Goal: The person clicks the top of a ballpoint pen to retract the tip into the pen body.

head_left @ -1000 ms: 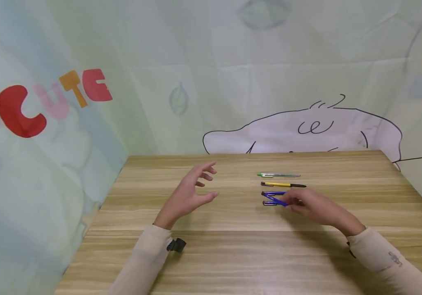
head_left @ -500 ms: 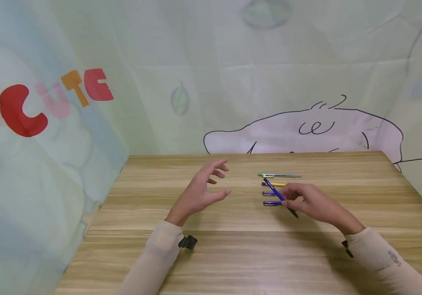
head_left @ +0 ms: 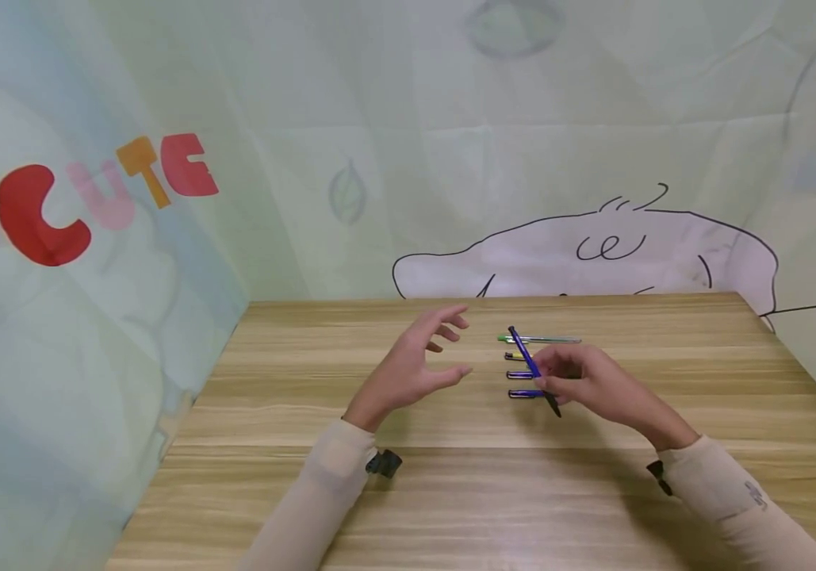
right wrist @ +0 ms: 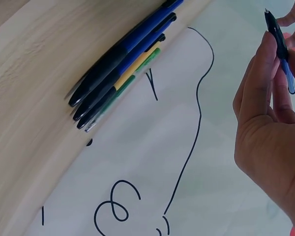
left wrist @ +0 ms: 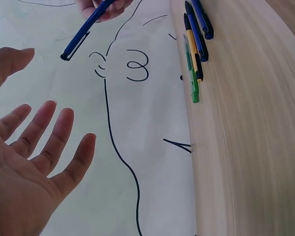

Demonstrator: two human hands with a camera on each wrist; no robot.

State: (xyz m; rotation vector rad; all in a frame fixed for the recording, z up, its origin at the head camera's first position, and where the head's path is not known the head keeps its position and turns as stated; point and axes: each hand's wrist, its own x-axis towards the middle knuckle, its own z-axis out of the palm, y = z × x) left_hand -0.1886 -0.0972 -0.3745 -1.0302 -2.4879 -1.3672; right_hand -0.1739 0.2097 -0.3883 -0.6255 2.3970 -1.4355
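Observation:
A blue pen (head_left: 524, 353) with a black grip is pinched between the thumb and fingers of my right hand (head_left: 589, 385), held tilted above the table. In the right wrist view its dark tip end (right wrist: 275, 29) points up. My left hand (head_left: 411, 365) hovers to the left with fingers spread and nothing in it. Below the held pen lie two more blue pens, the nearer pen (head_left: 524, 394) and the farther pen (head_left: 518, 375). Beyond them lie a yellow pen (left wrist: 192, 46) with black ends and a clear pen with a green end (head_left: 553, 339). My right hand partly hides several of them.
The wooden table (head_left: 408, 492) carries the row of pens right of its middle. Behind it hangs a pale printed cloth (head_left: 408, 198) with a line-drawn animal, and the left side shows coloured letters.
My right hand has lifted the blue pen from above the row and turned it steeper, its clip end now pointing away. My left hand has moved right, closer to it.

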